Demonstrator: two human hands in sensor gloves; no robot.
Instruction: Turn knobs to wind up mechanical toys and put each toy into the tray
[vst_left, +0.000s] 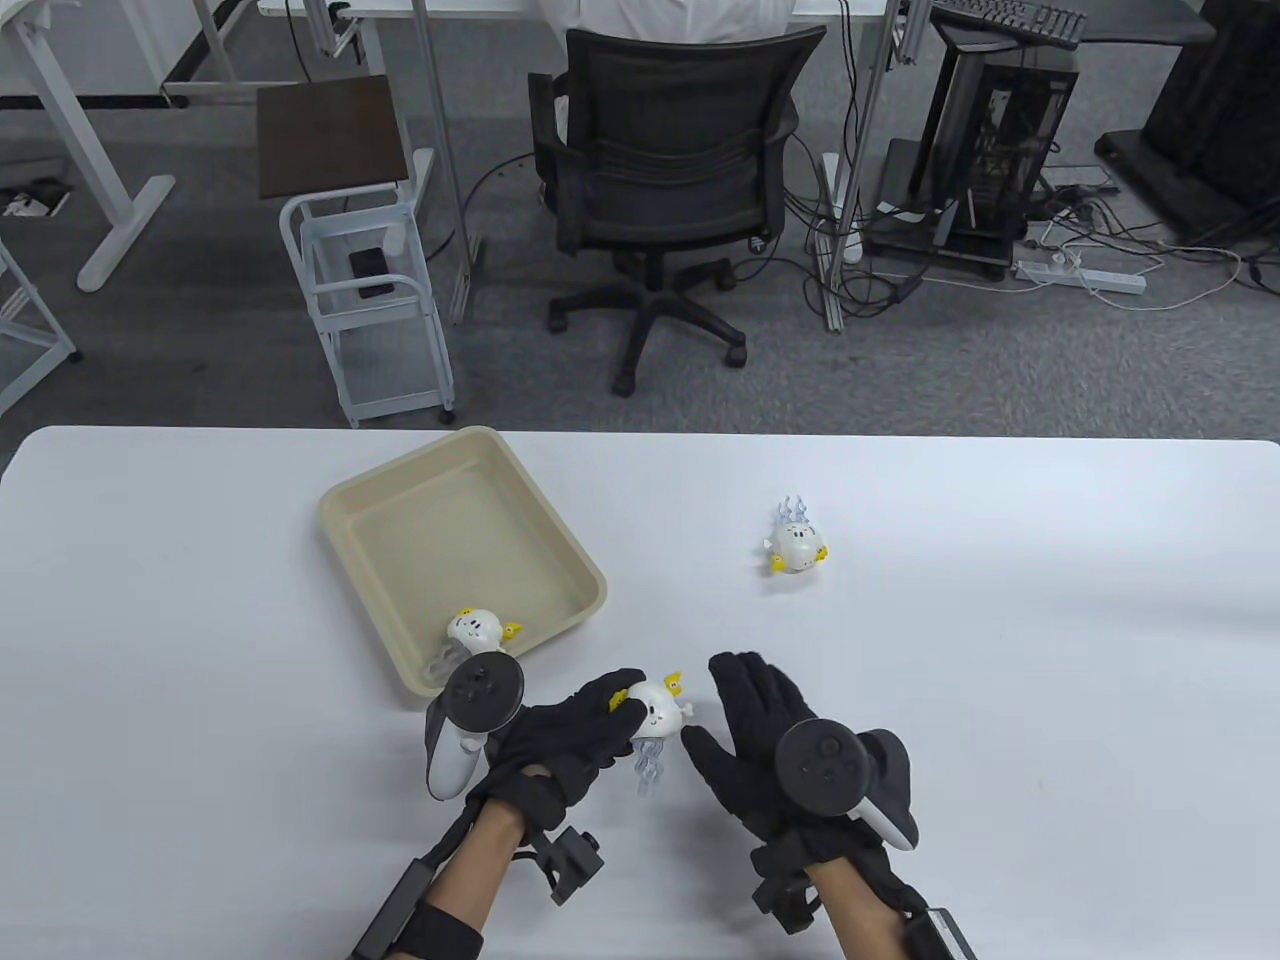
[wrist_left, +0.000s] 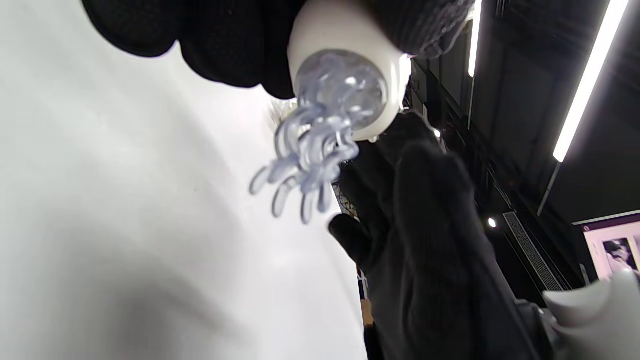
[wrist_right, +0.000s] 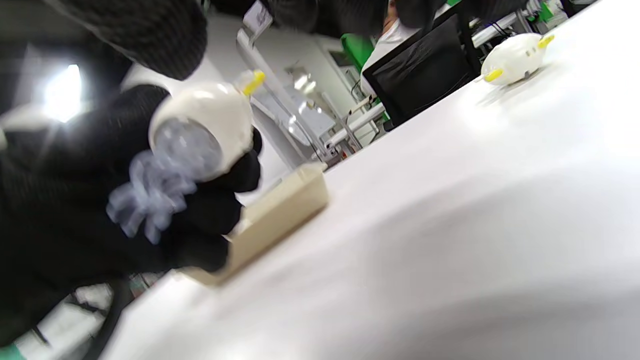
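Note:
My left hand (vst_left: 580, 730) grips a white jellyfish toy (vst_left: 655, 705) with yellow knobs and clear tentacles (wrist_left: 310, 165), held just above the table near its front edge. The same toy (wrist_right: 200, 130) fills the left of the right wrist view, wrapped by black fingers. My right hand (vst_left: 765, 740) is beside it on the right, fingers straight and holding nothing. A second toy (vst_left: 478, 630) lies in the near corner of the beige tray (vst_left: 400, 480). A third toy (vst_left: 795, 543) stands alone on the table at centre right, also seen small as the far toy (wrist_right: 512, 60).
The tray (wrist_right: 280, 215) sits left of centre, a short way beyond my left hand. An office chair (vst_left: 665, 150), a white cart (vst_left: 370, 290) and a computer tower (vst_left: 1000, 130) stand on the floor beyond the table's far edge (vst_left: 640, 432).

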